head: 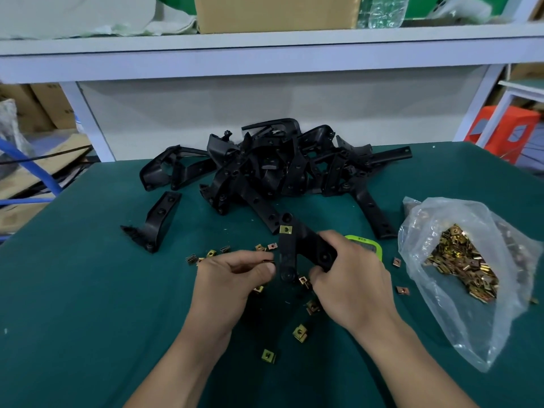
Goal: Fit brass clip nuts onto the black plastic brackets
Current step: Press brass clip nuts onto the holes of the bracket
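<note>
My right hand (350, 278) grips a black plastic bracket (297, 248) above the green table (88, 290). One brass clip nut (285, 230) sits on the bracket's upper arm. My left hand (235, 275) pinches another clip nut (267, 262) at the left edge of the bracket's lower arm. Several loose clip nuts (300, 332) lie on the table around and beneath my hands. A pile of black brackets (265, 166) lies behind, and a single bracket (159, 219) rests to the left.
A clear plastic bag (459, 260) full of brass clip nuts lies open at the right. A green-framed device (365, 245) is partly hidden behind my right hand. A white shelf (265, 51) with a cardboard box (276, 13) spans the back.
</note>
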Action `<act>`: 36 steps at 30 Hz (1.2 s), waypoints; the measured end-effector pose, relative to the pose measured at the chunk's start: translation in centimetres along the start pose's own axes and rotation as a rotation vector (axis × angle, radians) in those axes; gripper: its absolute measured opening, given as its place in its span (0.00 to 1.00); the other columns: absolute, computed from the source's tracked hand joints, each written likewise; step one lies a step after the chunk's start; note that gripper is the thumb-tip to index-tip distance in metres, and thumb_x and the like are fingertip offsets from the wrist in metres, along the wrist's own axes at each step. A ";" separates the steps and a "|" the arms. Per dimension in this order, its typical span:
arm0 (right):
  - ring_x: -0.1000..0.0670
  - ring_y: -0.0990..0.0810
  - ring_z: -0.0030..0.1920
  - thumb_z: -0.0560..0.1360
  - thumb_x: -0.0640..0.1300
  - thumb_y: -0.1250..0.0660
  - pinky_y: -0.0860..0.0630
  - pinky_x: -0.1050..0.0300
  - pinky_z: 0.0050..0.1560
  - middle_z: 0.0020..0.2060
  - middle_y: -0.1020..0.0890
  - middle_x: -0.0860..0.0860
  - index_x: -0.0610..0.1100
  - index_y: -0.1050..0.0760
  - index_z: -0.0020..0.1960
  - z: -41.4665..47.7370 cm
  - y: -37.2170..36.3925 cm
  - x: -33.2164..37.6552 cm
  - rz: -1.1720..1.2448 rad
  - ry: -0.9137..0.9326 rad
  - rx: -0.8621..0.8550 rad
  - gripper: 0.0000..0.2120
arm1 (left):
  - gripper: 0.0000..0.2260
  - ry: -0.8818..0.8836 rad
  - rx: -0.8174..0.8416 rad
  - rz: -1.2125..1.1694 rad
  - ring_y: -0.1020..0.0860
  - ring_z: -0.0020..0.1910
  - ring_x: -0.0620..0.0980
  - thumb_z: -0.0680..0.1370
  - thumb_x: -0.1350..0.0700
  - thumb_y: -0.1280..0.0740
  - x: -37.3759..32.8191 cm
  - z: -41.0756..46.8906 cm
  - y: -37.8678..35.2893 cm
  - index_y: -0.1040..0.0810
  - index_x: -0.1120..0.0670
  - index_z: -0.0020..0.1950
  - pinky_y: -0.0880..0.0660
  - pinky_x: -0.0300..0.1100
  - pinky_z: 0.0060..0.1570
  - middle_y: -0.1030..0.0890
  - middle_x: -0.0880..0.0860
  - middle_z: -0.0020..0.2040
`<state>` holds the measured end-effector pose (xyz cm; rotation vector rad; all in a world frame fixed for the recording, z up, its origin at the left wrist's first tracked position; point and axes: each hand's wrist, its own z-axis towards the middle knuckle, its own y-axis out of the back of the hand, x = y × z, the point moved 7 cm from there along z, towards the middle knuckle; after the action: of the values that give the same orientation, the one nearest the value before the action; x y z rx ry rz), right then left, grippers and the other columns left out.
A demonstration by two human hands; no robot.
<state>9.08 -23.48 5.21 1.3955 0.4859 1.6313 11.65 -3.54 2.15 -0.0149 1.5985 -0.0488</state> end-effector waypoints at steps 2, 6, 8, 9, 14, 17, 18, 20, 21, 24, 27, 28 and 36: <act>0.59 0.27 0.31 0.68 0.46 0.31 0.38 0.62 0.27 0.29 0.25 0.61 0.60 0.27 0.49 0.0 0.0 0.1 0.004 0.010 -0.004 0.13 | 0.10 0.056 0.043 -0.074 0.17 0.37 0.47 0.75 0.65 0.26 0.3 -0.1 -0.4 0.11 0.50 0.46 0.20 0.35 0.40 0.13 0.56 0.40; 0.58 0.27 0.31 0.68 0.46 0.31 0.38 0.63 0.27 0.29 0.26 0.61 0.60 0.27 0.50 -0.1 0.0 0.2 -0.018 0.024 -0.004 0.14 | 0.11 0.122 0.129 -0.149 0.15 0.41 0.50 0.80 0.64 0.32 0.4 -0.3 -1.2 0.11 0.51 0.49 0.19 0.39 0.41 0.13 0.59 0.46; 0.56 0.26 0.31 0.68 0.46 0.32 0.35 0.60 0.28 0.30 0.26 0.60 0.59 0.27 0.49 0.1 0.1 0.0 -0.033 0.021 -0.012 0.13 | 0.10 0.135 0.148 -0.159 0.14 0.42 0.52 0.80 0.63 0.31 0.3 -0.3 -1.2 0.11 0.53 0.48 0.19 0.40 0.40 0.13 0.61 0.46; 0.54 0.25 0.32 0.68 0.46 0.32 0.33 0.58 0.29 0.30 0.25 0.59 0.59 0.28 0.49 0.2 0.1 -0.1 -0.045 0.019 -0.017 0.13 | 0.08 0.138 0.155 -0.159 0.15 0.41 0.53 0.79 0.63 0.30 0.3 -0.3 -1.2 0.12 0.54 0.48 0.19 0.40 0.40 0.13 0.61 0.46; 0.50 0.24 0.37 0.69 0.45 0.33 0.28 0.54 0.34 0.33 0.23 0.59 0.59 0.27 0.51 0.4 0.3 -0.4 -0.079 0.011 -0.031 0.14 | 0.07 0.137 0.154 -0.152 0.15 0.40 0.53 0.79 0.62 0.30 0.5 0.0 -0.8 0.12 0.57 0.46 0.19 0.39 0.40 0.14 0.61 0.44; 0.52 0.24 0.37 0.69 0.44 0.33 0.28 0.54 0.34 0.34 0.24 0.60 0.60 0.27 0.52 0.4 0.2 -0.1 -0.082 0.032 -0.013 0.15 | 0.07 0.137 0.175 -0.144 0.16 0.41 0.53 0.80 0.60 0.30 0.5 -0.1 -0.9 0.13 0.59 0.46 0.19 0.39 0.41 0.14 0.60 0.44; 0.53 0.24 0.36 0.69 0.44 0.33 0.28 0.55 0.33 0.34 0.24 0.60 0.61 0.26 0.52 0.4 0.2 -0.1 -0.074 0.033 -0.005 0.16 | 0.07 0.137 0.173 -0.136 0.16 0.41 0.52 0.79 0.60 0.30 0.5 -0.1 -0.9 0.13 0.58 0.46 0.19 0.39 0.41 0.14 0.60 0.43; 0.53 0.24 0.36 0.69 0.44 0.33 0.28 0.55 0.34 0.34 0.24 0.60 0.61 0.26 0.53 0.4 0.2 0.0 -0.066 0.034 0.000 0.16 | 0.07 0.135 0.160 -0.121 0.16 0.41 0.52 0.79 0.59 0.30 0.6 0.0 -0.8 0.13 0.58 0.45 0.20 0.39 0.41 0.14 0.60 0.44; 0.53 0.24 0.36 0.69 0.44 0.33 0.27 0.55 0.34 0.34 0.24 0.60 0.61 0.26 0.54 0.4 0.2 0.0 -0.068 0.034 0.003 0.16 | 0.07 0.132 0.160 -0.113 0.16 0.41 0.52 0.79 0.59 0.30 0.5 -0.1 -0.8 0.13 0.59 0.45 0.20 0.39 0.41 0.14 0.61 0.44; 0.53 0.25 0.36 0.69 0.43 0.33 0.28 0.55 0.33 0.34 0.24 0.60 0.60 0.26 0.52 0.3 0.2 -0.1 -0.070 0.036 -0.004 0.16 | 0.07 0.117 0.174 -0.055 0.17 0.40 0.51 0.79 0.59 0.30 0.5 -0.3 -1.5 0.14 0.59 0.44 0.20 0.39 0.41 0.14 0.60 0.43; 0.53 0.24 0.36 0.69 0.43 0.32 0.26 0.54 0.34 0.33 0.24 0.60 0.59 0.26 0.51 0.1 0.2 0.0 -0.068 0.018 -0.012 0.14 | 0.07 0.119 0.110 -0.043 0.17 0.38 0.51 0.78 0.59 0.29 0.6 -0.4 -1.4 0.14 0.58 0.42 0.20 0.38 0.39 0.14 0.58 0.41; 0.51 0.24 0.37 0.69 0.43 0.32 0.26 0.54 0.35 0.33 0.24 0.60 0.58 0.26 0.51 0.2 0.3 -0.1 -0.066 0.004 -0.023 0.14 | 0.08 0.122 0.085 -0.043 0.17 0.38 0.51 0.78 0.59 0.29 0.6 -0.3 -1.2 0.14 0.57 0.41 0.21 0.38 0.39 0.14 0.59 0.41; 0.55 0.26 0.36 0.68 0.43 0.32 0.32 0.57 0.32 0.33 0.25 0.62 0.61 0.25 0.55 0.1 0.0 0.2 -0.053 0.041 0.021 0.19 | 0.10 0.137 0.100 0.014 0.20 0.35 0.49 0.77 0.62 0.30 0.4 -0.2 -1.3 0.16 0.55 0.36 0.21 0.39 0.37 0.17 0.56 0.36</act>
<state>9.16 -23.27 5.33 1.3559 0.5612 1.6186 11.45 -4.85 1.77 0.0791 1.7311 -0.1213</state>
